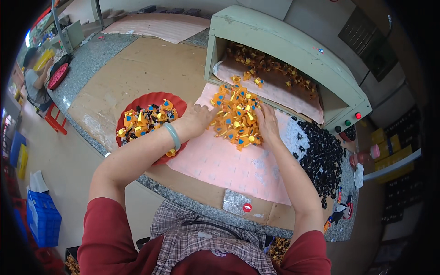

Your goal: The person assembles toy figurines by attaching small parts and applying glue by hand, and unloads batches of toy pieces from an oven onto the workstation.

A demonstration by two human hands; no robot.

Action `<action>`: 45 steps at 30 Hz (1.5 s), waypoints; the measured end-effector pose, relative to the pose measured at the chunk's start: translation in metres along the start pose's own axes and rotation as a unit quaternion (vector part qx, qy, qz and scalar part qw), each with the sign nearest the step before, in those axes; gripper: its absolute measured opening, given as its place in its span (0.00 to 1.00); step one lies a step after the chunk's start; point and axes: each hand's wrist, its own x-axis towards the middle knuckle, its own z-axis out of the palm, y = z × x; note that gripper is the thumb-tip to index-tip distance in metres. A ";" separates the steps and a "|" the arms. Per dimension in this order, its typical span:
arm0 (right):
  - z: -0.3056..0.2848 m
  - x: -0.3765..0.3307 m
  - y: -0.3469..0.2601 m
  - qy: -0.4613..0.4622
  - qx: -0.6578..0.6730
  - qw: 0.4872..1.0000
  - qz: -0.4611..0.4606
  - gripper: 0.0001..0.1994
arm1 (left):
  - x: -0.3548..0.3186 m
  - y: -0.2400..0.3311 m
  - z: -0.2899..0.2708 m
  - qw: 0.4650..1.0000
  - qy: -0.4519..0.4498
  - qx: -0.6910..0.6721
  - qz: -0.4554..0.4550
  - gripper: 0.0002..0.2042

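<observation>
A heap of small orange plastic parts [237, 114] with yellow and blue patches lies on a pink cloth sheet [220, 165]. My left hand [198, 120] rests against the heap's left side, its fingers stretched toward the parts. Opposite it, my right hand [268, 121] lies along the right side with its fingers extended and slightly apart. Neither hand encloses a part that I can make out. Beside my left forearm stands a red scalloped bowl [181, 106] holding similar orange parts mixed with small black pieces. My left forearm hides some of the bowl.
A pale green machine [288, 50] with a wide opening stands behind the heap; more orange parts lie inside. Many small black pieces [323, 156] spread at the right. Cardboard [137, 59] covers much of the table. Another person [36, 80] sits far left, near a blue crate [43, 217].
</observation>
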 end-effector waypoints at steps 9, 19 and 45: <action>-0.008 0.024 -0.007 0.026 0.045 0.998 -0.027 0.21 | 0.021 0.006 0.021 0.961 0.191 -0.195 0.047 0.25; -0.101 -0.079 -0.049 -0.134 -0.025 0.988 0.078 0.11 | -0.026 0.019 -0.007 0.904 0.333 -0.265 0.038 0.12; -0.098 -0.207 -0.067 -0.080 -0.161 0.984 0.004 0.08 | -0.109 0.111 0.022 0.511 -0.062 -0.856 0.032 0.17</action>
